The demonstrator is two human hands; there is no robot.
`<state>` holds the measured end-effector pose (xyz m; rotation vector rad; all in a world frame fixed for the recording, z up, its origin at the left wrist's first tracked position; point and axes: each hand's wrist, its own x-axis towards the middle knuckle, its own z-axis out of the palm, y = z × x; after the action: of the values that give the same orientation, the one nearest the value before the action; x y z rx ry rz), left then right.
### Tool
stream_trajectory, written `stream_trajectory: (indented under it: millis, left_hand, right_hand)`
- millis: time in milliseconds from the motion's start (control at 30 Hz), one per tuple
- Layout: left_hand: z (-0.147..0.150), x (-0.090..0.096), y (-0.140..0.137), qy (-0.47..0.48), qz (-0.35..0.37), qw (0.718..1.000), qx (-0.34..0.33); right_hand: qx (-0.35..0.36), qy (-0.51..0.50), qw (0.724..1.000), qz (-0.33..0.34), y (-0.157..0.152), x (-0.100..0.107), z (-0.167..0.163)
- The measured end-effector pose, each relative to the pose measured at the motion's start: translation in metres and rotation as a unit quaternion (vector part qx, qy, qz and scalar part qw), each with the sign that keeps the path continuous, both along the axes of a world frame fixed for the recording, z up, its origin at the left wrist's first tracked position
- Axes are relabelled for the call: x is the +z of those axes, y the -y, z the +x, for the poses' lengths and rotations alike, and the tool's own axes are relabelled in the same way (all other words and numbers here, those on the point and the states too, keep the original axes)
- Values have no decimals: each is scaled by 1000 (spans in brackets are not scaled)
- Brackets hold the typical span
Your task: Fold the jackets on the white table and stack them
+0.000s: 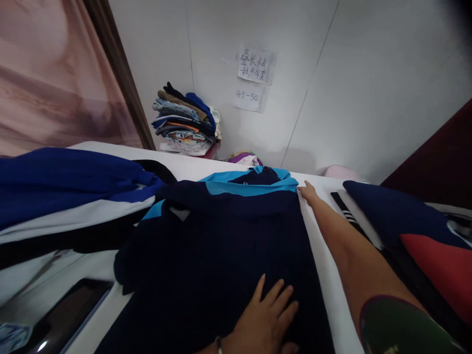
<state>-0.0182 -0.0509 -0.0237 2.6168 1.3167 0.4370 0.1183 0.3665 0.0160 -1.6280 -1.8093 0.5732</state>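
A person's left hand (267, 314) presses palm-down on a navy garment (228, 246), its fingers spread wide, apparently to pin the cloth, while the right hand (309, 192) reaches to the far shoulder edge, likely to straighten or steady that corner. Whether the right fingers pinch the fabric (they are small and distant here) cannot be told. The garment lies on a white tabletop (322, 260) directly in front of the wearer, collar end away, probably so that its full length can be worked by both arms. Blue and white clothing (66, 182) lies to the left and navy and red clothing (394, 211) to the right, seemingly set aside to give the middle piece room.

The garment is dark and mostly smooth, with a bright blue band across the shoulders and collar. Its left side is bunched, showing a blue patch and a grey one; no sleeve shows along the straighter right edge.
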Motion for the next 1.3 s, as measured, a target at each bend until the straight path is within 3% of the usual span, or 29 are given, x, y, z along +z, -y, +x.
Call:
stream_trajectory:
  millis: [133,333,467,600,800,1067,1200,1300]
  left_hand:
    - [1,15,6,49,-44,998,18]
    - [6,28,7,84,-96,991,36]
    - [8,31,7,82,-104,990,46]
    - [9,32,9,88,-98,988,80]
    - [13,38,9,108,-58,975,185]
    - [4,46,4,84,-39,963,252]
    - [-4,49,-2,61,-79,955,281]
    - [-7,53,-4,50,-122,955,265]
  right_hand:
    - [47,69,996,-3,43,-6,2]
    - [171,180,968,-31,100,-26,-36]
    - [180,225,955,-67,105,-16,-48]
    - [180,240,951,-77,125,-6,-38]
    - [211,247,945,-28,186,-23,-28]
    - [157,234,959,24,183,-16,-43]
    - [122,214,969,22,176,-10,-50]
    - [127,209,969,19,178,-11,-55]
